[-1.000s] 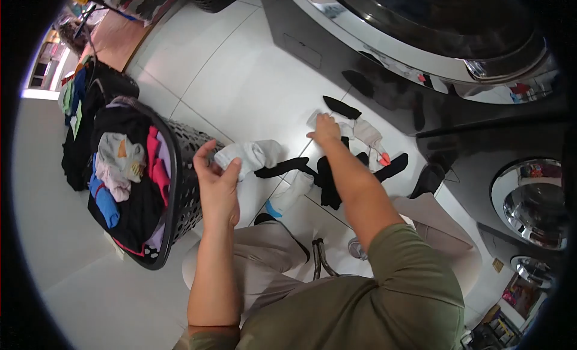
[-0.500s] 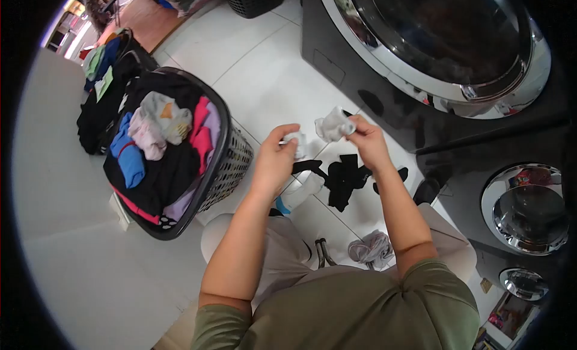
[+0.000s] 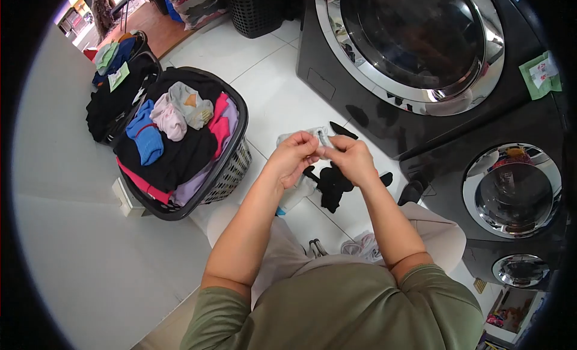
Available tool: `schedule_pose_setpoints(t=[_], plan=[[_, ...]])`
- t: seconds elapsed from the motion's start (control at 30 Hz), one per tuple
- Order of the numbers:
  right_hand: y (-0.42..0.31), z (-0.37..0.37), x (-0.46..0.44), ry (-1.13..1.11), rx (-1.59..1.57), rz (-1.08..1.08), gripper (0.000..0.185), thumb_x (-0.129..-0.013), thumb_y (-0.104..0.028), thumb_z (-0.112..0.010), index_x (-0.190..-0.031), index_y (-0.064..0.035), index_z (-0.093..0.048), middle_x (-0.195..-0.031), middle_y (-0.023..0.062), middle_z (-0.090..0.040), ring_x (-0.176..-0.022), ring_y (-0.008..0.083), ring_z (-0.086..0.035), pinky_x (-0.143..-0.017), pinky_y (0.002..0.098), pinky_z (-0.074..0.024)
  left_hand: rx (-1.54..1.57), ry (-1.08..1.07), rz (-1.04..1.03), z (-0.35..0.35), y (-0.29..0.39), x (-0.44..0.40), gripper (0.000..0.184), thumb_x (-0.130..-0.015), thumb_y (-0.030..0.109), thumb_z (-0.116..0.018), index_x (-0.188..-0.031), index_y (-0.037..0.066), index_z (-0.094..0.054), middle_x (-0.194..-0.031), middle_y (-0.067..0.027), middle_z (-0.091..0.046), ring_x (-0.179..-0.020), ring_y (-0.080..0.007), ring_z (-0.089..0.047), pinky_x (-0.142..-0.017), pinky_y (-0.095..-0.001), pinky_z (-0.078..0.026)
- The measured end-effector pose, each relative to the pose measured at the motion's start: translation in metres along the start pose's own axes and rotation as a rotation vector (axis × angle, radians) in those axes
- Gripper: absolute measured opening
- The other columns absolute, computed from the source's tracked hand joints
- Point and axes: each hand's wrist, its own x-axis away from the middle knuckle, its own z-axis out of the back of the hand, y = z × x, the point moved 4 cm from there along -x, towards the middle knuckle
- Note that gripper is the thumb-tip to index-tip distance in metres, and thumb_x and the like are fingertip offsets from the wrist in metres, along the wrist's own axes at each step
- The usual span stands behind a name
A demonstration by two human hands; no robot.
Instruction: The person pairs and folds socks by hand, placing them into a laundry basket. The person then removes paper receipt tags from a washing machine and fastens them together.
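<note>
My left hand (image 3: 296, 157) and my right hand (image 3: 351, 159) are close together over the floor, both closed on light grey socks (image 3: 321, 135). The fingers pinch near the cuffs, and some sock fabric hangs past the far side of the left hand. Whether each hand grips one sock or both is hidden. Below the hands lie black socks (image 3: 333, 184) on the white tiles, with a white sock (image 3: 294, 195) with a blue end beside them, partly covered by my left hand and wrist. A dark sock (image 3: 343, 130) lies beyond my right hand.
A black basket (image 3: 240, 118) heaped with clothes stands at the left, another filled basket (image 3: 157, 67) behind it. Dark front-loading machines (image 3: 354, 91) line the right. A dark basket (image 3: 255, 16) is at the far side. Grey fabric (image 3: 363, 246) lies near my legs.
My right hand has lifted a light sock off the floor and come over to my left hand. The hands now meet, with the socks together. The view has shifted too.
</note>
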Motion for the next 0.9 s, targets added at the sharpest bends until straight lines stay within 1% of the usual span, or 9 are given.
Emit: schedule_pose_setpoints(t=[0.1, 0.23, 0.4, 0.47, 0.6, 0.63, 0.7, 0.8, 0.9], plan=[[0.030, 0.004, -0.007, 0.173, -0.541, -0.195, 0.024, -0.092, -0.007, -0.054, -0.110, 0.0076, -0.060, -0.102, 0.0144, -0.065, -0.094, 0.0232, -0.065, -0.089, 0.0391, -0.0525, 0.314, 0.052, -0.104, -0.018, 0.008, 0.011, 0.003, -0.096, 0.012, -0.054, -0.096, 0.010, -0.052, -0.096, -0.0055, -0.062, -0.086, -0.0193, -0.061, -0.082, -0.0349, -0.051], [0.019, -0.018, 0.008, 0.015, -1.136, -0.354, 0.024, -0.093, -0.007, -0.049, -0.107, 0.0088, -0.059, -0.106, 0.0147, -0.066, -0.092, 0.0234, -0.067, -0.092, 0.0370, -0.0518, 0.296, 0.156, -0.161, -0.023, -0.001, 0.010, 0.005, -0.098, 0.016, -0.050, -0.098, 0.011, -0.049, -0.098, -0.0066, -0.060, -0.085, -0.0193, -0.059, -0.074, -0.0354, -0.050], [-0.006, -0.015, 0.026, -0.798, -0.599, -0.183, 0.028, -0.088, -0.023, -0.067, -0.097, 0.0042, -0.068, -0.090, 0.0036, -0.069, -0.082, 0.0110, -0.063, -0.075, 0.0260, -0.0492, -0.009, 0.288, -0.260, -0.020, 0.001, 0.014, 0.009, -0.098, 0.020, -0.051, -0.097, 0.011, -0.049, -0.086, -0.0014, -0.054, -0.075, -0.0135, -0.052, -0.067, -0.0319, -0.048], [-0.023, -0.008, 0.025, -0.696, -0.296, -0.052, 0.024, -0.084, -0.024, -0.071, -0.089, -0.0003, -0.069, -0.083, 0.0038, -0.069, -0.072, 0.0136, -0.063, -0.072, 0.0272, -0.0483, 0.000, 0.156, -0.366, -0.021, 0.007, 0.016, 0.012, -0.098, 0.022, -0.053, -0.096, 0.011, -0.048, -0.088, -0.0009, -0.054, -0.077, -0.0135, -0.052, -0.070, -0.0319, -0.048], [-0.053, 0.001, 0.025, -0.526, 0.360, 0.468, 0.023, -0.074, -0.022, -0.077, -0.077, -0.0028, -0.064, -0.091, 0.0125, -0.065, -0.084, 0.0256, -0.060, -0.076, 0.0326, -0.0464, 0.152, -0.111, -0.032, -0.043, 0.011, 0.031, 0.029, -0.096, 0.026, -0.057, -0.122, 0.013, -0.053, -0.112, -0.0047, -0.058, -0.101, -0.0182, -0.058, -0.086, -0.0358, -0.050], [-0.049, -0.001, 0.027, -0.491, 0.473, 0.544, 0.023, -0.072, -0.021, -0.077, -0.075, -0.0026, -0.063, -0.097, 0.0150, -0.063, -0.089, 0.0285, -0.058, -0.077, 0.0339, -0.0459, -0.047, -0.116, -0.117, -0.044, 0.008, 0.033, 0.041, -0.094, 0.019, -0.060, -0.131, 0.007, -0.048, -0.118, -0.0107, -0.057, -0.107, -0.0234, -0.058, -0.089, -0.0383, -0.050], [-0.040, -0.006, 0.031, -0.397, 0.537, 0.599, 0.023, -0.067, -0.017, -0.077, -0.073, -0.0009, -0.061, -0.119, 0.0192, -0.053, -0.110, 0.0337, -0.049, -0.084, 0.0403, -0.0447, -0.030, 0.035, -0.181, -0.033, 0.006, 0.023, 0.040, -0.092, 0.014, -0.061, -0.128, 0.002, -0.048, -0.114, -0.0134, -0.059, -0.104, -0.0242, -0.059, -0.088, -0.0384, -0.051], [-0.051, -0.006, 0.042, -0.037, 0.484, 0.694, 0.021, -0.068, -0.013, -0.074, -0.077, 0.0001, -0.060, -0.120, 0.0191, -0.051, -0.102, 0.0347, -0.054, -0.082, 0.0408, -0.0463, 0.118, 0.185, -0.297, -0.017, 0.017, 0.018, 0.030, -0.090, 0.008, -0.062, -0.115, -0.004, -0.051, -0.098, -0.0144, -0.061, -0.092, -0.0249, -0.062, -0.084, -0.0387, -0.052], [-0.053, -0.008, 0.046, -0.185, 0.446, 0.496, 0.022, -0.067, -0.007, -0.070, -0.085, 0.0015, -0.059, -0.103, 0.0170, -0.058, -0.086, 0.0351, -0.059, -0.075, 0.0368, -0.0492, 0.334, 0.285, -0.370, -0.003, 0.029, 0.019, 0.019, -0.089, 0.003, -0.058, -0.106, -0.001, -0.051, -0.092, -0.0098, -0.057, -0.074, -0.0217, -0.060, -0.072, -0.0398, -0.053]])
